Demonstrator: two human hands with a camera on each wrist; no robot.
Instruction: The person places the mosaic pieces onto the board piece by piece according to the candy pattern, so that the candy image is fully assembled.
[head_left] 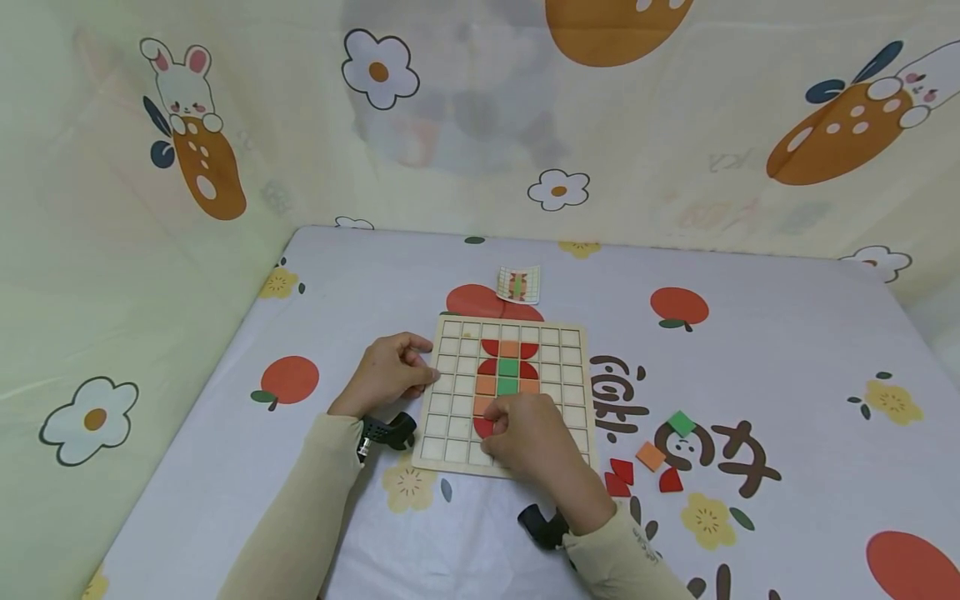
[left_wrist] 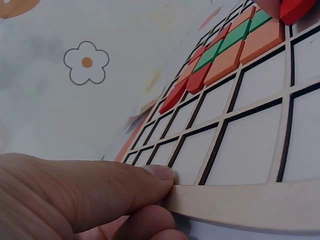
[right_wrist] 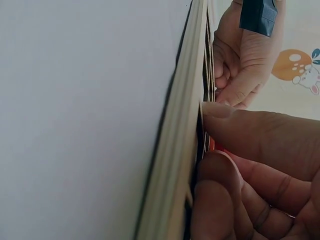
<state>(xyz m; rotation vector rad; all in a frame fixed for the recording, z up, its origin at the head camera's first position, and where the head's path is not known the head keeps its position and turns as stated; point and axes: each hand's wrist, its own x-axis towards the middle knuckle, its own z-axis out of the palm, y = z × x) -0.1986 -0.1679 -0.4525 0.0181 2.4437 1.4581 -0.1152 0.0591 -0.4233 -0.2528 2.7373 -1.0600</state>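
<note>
Our left hand (head_left: 386, 372) pinches the board (head_left: 459, 470); our right hand (head_left: 534, 435), its hold unclear, blocks part; a card (head_left: 518, 285) and loose tiles (head_left: 650, 456) lie near.

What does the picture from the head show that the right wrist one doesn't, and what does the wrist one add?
Only the head view shows the small pattern card beyond the board, the loose red, orange and green tiles to its right, and the grid's face.

Only the right wrist view shows the palm side of the right hand's curled fingers and a close-up of the board's layered side edge.

Both show the board, both hands at it, and a rabbit-and-carrot print.
</note>
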